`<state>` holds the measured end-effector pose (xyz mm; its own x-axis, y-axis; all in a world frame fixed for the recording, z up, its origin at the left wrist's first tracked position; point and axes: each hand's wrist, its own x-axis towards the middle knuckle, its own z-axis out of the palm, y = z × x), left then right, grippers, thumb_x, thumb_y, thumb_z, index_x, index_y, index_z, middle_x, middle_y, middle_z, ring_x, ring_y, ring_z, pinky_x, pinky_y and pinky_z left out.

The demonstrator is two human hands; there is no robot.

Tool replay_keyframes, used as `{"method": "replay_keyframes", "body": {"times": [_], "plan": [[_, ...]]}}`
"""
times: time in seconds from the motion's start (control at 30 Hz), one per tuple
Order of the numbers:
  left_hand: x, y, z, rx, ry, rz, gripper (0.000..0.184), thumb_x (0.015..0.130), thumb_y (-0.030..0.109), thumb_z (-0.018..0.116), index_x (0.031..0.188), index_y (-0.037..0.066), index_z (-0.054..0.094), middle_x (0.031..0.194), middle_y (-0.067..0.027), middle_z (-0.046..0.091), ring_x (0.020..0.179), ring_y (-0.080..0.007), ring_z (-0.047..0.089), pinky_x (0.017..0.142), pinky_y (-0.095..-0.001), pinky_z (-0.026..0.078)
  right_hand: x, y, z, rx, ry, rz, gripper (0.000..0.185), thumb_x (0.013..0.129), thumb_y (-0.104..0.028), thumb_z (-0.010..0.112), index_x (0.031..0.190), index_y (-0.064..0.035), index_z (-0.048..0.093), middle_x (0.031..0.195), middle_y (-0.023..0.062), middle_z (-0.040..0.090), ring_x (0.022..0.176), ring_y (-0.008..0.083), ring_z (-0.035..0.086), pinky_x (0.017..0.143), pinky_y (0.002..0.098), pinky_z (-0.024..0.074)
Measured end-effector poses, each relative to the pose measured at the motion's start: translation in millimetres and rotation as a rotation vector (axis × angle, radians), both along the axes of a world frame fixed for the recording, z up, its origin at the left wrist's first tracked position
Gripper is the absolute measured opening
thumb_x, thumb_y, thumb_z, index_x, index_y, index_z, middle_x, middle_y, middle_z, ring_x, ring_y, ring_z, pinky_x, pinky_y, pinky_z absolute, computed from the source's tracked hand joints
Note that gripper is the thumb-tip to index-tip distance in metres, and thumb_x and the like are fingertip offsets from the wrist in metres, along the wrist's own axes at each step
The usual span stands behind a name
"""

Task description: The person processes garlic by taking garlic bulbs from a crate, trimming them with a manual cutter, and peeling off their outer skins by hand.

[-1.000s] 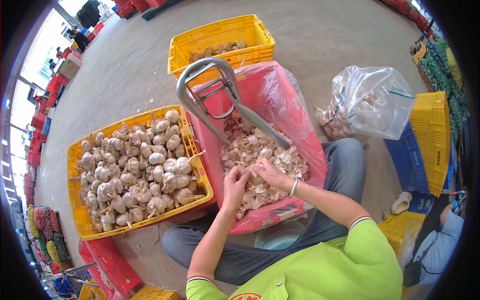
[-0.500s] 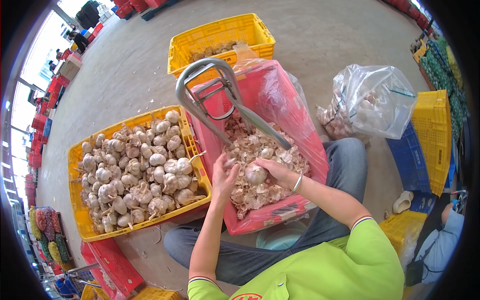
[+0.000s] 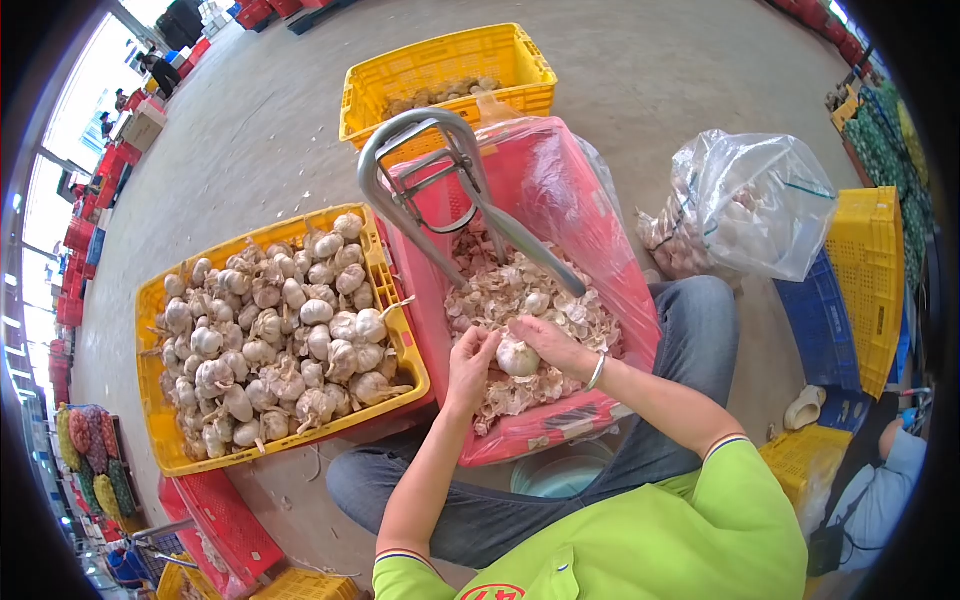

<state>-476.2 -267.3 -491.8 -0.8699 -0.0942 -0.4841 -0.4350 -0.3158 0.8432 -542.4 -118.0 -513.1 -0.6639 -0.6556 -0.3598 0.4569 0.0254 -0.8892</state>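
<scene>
A pale garlic bulb (image 3: 518, 357) is in my right hand (image 3: 548, 343), whose fingers wrap its upper right side. My left hand (image 3: 472, 368) is closed, its thumb and fingertips pinched together at the bulb's left side; what they pinch is too small to name. Both hands are over the pink crate (image 3: 625, 290), lined with clear plastic and holding a heap of papery garlic skins (image 3: 545, 285). To the left, many whole bulbs (image 3: 265, 325) fill a yellow crate (image 3: 150, 390).
A grey metal handle frame (image 3: 520, 235) rises over the pink crate. Beyond it is another yellow crate (image 3: 445, 65). A clear plastic bag (image 3: 760, 205) of garlic lies right, near stacked crates (image 3: 865, 280). A person's blue sleeve (image 3: 885, 500) shows at lower right.
My hands first parted, uncovering the bulb in my right hand, then my left hand came back to it and closed its fingers. The bulb now looks whiter.
</scene>
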Motion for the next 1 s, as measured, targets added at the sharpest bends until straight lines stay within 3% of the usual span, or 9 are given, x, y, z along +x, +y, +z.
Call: {"method": "replay_keyframes", "body": {"times": [0.07,0.17,0.27,0.37,0.6,0.8,0.87,0.9,1.0], "plan": [[0,-4,-9,-0.048,0.009,0.022,0.018,0.089,0.024,0.055,0.093,0.006,0.054,0.087,-0.0074,0.058,0.076,-0.0113,0.060,0.055,-0.0265,0.053,0,2,21,-0.021,-0.106,0.049,0.042,0.088,-0.047,0.050,0.090,-0.0059,0.055,0.074,-0.0021,0.052,0.061,0.0040,0.046,0.048,0.0195,0.0384],[-1,-13,-40,-0.783,0.328,-0.016,0.024,0.088,0.023,0.057,0.104,0.006,0.054,0.095,-0.0099,0.058,0.084,-0.0129,0.059,0.060,-0.0272,0.053,-4,3,32,0.020,-0.120,0.080,0.042,0.088,-0.047,0.050,0.087,-0.0065,0.056,0.069,-0.0036,0.049,0.058,0.0034,0.044,0.047,0.0197,0.0362],[-3,-11,-43,-0.465,0.156,0.023,0.036,0.086,0.018,0.059,0.118,0.006,0.048,0.104,-0.0095,0.055,0.093,-0.0162,0.058,0.068,-0.0295,0.054,-8,6,28,0.091,-0.027,0.061,0.043,0.088,-0.048,0.050,0.083,-0.0059,0.057,0.067,-0.0032,0.048,0.057,0.0042,0.044,0.048,0.0209,0.0362],[-1,7,10,0.075,0.023,-0.187,0.043,0.088,0.011,0.055,0.127,0.006,0.037,0.107,-0.0064,0.054,0.091,-0.0159,0.059,0.074,-0.0341,0.054,-9,6,12,0.122,0.144,0.043,0.041,0.090,-0.044,0.049,0.089,-0.0047,0.058,0.067,-0.0022,0.050,0.056,0.0045,0.047,0.046,0.0205,0.0386],[0,5,13,0.347,0.091,-0.174,0.047,0.087,0.006,0.055,0.129,0.007,0.034,0.118,-0.0082,0.048,0.100,-0.0201,0.056,0.080,-0.0359,0.053,-1,5,15,0.124,0.247,-0.101,0.044,0.091,-0.044,0.047,0.078,-0.0035,0.056,0.062,-0.0001,0.049,0.057,0.0072,0.046,0.050,0.0246,0.0391],[-2,8,8,0.360,0.077,-0.097,0.044,0.089,0.014,0.054,0.128,0.008,0.036,0.114,-0.0073,0.051,0.099,-0.0190,0.056,0.080,-0.0346,0.052,-7,7,31,0.155,0.017,-0.087,0.036,0.093,-0.038,0.043,0.095,-0.0043,0.054,0.066,0.0007,0.052,0.052,0.0080,0.050,0.042,0.0215,0.0413],[1,2,14,0.125,0.013,-0.071,0.042,0.089,0.018,0.055,0.127,0.007,0.039,0.107,-0.0054,0.054,0.094,-0.0159,0.057,0.074,-0.0293,0.052,-4,3,33,0.090,-0.018,0.034,0.039,0.092,-0.041,0.044,0.110,-0.0069,0.048,0.076,0.0024,0.055,0.054,0.0083,0.052,0.043,0.0213,0.0433],[-3,2,17,0.020,0.000,-0.085,0.042,0.089,0.020,0.055,0.126,0.006,0.040,0.103,-0.0044,0.055,0.092,-0.0144,0.057,0.071,-0.0266,0.052,0,-4,-7,0.004,0.188,0.033,0.046,0.090,-0.045,0.046,0.119,-0.0096,0.044,0.084,0.0037,0.055,0.056,0.0082,0.053,0.043,0.0219,0.0437],[1,4,-5,-0.120,0.141,-0.090,0.037,0.092,0.026,0.050,0.124,0.007,0.045,0.092,-0.0021,0.057,0.077,-0.0080,0.056,0.058,-0.0209,0.048,-9,8,8,0.178,0.182,0.170,0.054,0.085,-0.054,0.049,0.106,-0.0031,0.049,0.083,0.0019,0.051,0.062,0.0081,0.051,0.046,0.0230,0.0451]]}}
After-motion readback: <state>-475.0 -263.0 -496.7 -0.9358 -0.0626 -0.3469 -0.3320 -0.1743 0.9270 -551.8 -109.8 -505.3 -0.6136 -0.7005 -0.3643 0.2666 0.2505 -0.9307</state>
